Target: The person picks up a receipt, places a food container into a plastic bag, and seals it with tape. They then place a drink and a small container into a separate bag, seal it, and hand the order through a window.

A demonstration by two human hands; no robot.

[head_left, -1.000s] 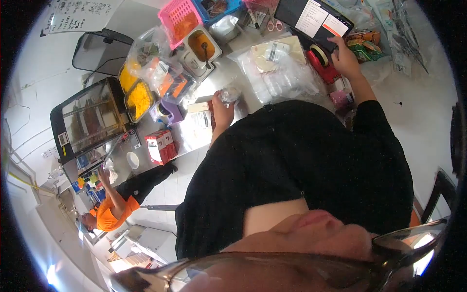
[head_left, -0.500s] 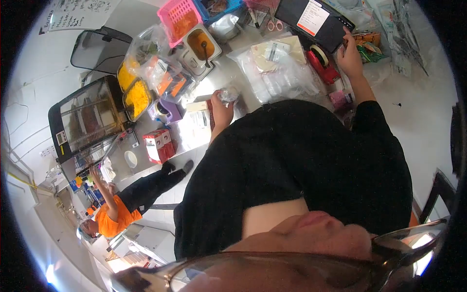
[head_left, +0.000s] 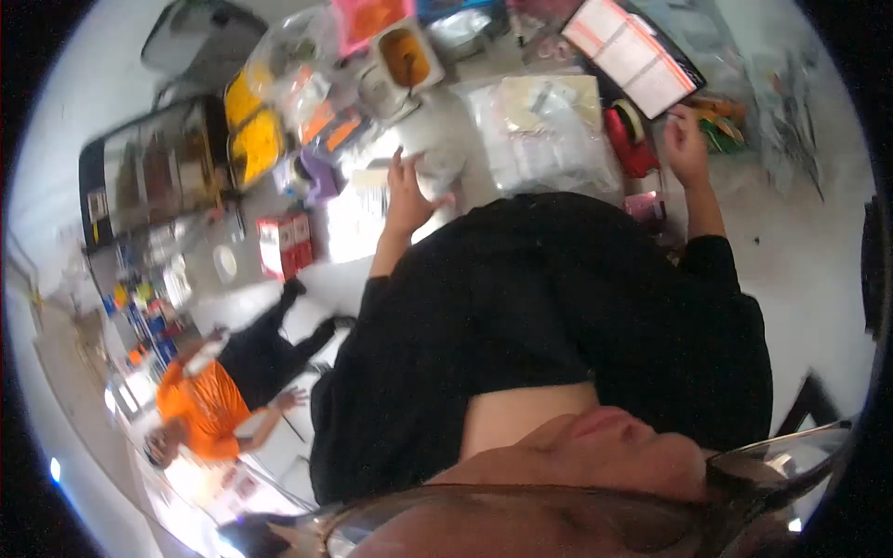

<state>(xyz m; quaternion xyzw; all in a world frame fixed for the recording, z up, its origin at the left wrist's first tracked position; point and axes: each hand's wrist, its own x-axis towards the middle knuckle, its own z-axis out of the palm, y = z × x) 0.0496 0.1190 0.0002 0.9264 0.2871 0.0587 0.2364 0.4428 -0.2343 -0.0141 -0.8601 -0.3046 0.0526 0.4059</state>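
My black top [head_left: 539, 288] is filling the space just in front of me, and my two forearms are stretching forward past it over the bench [head_left: 446, 121]. My left hand [head_left: 406, 195] is hovering open, palm slightly turned, with its fingers spreading and pointing away from me; it is holding nothing that I can see, and a pale labelled box [head_left: 368, 181] is lying just beside it. My right hand [head_left: 686, 151] is reaching farther out, its fingers partly curling, with the tips sitting at the near corner of the tablet [head_left: 633, 54]; blur is hiding whether they are touching it. A red tape dispenser [head_left: 633, 139] is standing just left of that hand, and a clear bag of packaging [head_left: 544, 135] is lying between my hands. The red and white box [head_left: 285, 245] is standing off to my left. Beyond the tape dispenser, the tablet is lying tilted in its black case, its screen showing pale panels with orange bands. Green packets [head_left: 722, 132] are resting near its right edge. Farther left, a metal container [head_left: 406, 56] is holding orange-brown sauce, and a co-worker in orange [head_left: 205, 400] is standing well apart, arms spreading.
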